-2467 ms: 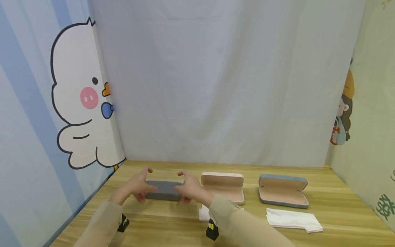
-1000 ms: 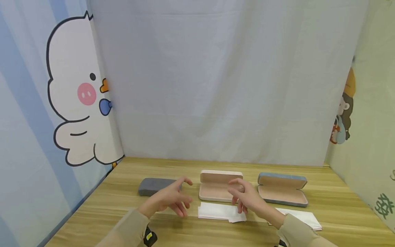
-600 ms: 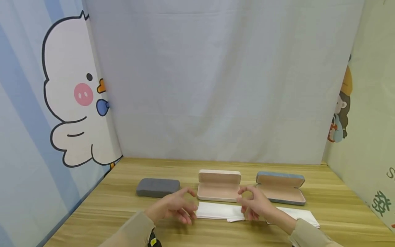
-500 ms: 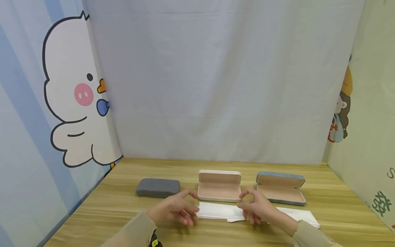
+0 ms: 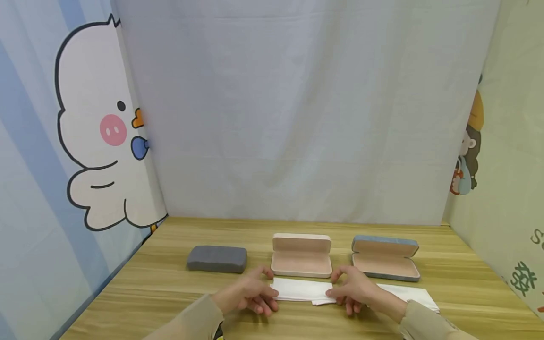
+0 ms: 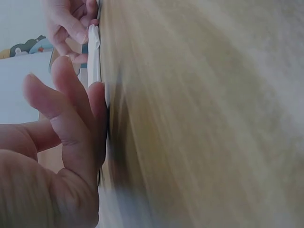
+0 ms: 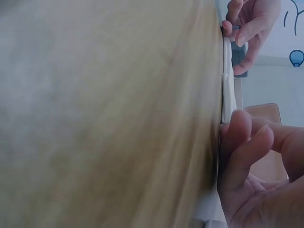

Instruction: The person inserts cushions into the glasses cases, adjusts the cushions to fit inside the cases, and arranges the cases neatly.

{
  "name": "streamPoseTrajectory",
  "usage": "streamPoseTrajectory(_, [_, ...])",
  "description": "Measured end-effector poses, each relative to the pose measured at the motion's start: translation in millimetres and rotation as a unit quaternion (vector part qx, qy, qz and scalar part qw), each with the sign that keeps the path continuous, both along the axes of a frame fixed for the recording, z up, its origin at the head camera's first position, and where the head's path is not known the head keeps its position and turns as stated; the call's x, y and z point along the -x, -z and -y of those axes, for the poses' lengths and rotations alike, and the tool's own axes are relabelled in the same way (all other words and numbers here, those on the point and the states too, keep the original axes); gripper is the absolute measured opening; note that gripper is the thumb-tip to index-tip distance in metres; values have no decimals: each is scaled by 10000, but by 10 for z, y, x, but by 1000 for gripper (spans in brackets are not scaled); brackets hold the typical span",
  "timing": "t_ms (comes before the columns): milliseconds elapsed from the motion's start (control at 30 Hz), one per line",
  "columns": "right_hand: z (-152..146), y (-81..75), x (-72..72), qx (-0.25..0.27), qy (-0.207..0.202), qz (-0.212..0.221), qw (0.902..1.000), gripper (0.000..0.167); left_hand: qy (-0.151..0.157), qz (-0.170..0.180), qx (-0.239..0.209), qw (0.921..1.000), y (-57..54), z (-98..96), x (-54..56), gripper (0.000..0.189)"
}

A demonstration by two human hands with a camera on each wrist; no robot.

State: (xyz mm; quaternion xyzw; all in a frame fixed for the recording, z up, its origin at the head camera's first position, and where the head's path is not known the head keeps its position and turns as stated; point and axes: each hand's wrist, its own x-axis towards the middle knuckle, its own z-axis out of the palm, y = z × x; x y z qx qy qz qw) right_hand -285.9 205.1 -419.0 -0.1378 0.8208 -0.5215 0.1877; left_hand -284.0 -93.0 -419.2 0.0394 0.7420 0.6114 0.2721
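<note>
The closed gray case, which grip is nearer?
Left. The left grip is in front and right of the gray case, not touching it; the right grip is farther right, across the white cloth between them.

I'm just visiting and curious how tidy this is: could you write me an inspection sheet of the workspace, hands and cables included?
Surface: wood-grain table, flat.
Job's things: folded white cloth lying before an open cream glasses case.
Clutter: closed grey glasses case, open blue glasses case, second white cloth partly hidden by the right arm.
Hands: left hand at the folded cloth's left end, right hand at its right end; firm contact unclear.
Cables: nothing seen.
Surroundings: pale curtain behind, cartoon bird on the left, printed figure on the right.
</note>
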Motion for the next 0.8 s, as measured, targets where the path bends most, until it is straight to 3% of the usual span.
streamPoseTrajectory(500, [100,8,59,-324,147,-201,9992,29,-365,-153,154,9991,69,-56,-27,34])
streamPoseTrajectory(800, [135,26,47,-261,142,-265,9992,19,-385,-120,148,9991,54,-107,-30,16])
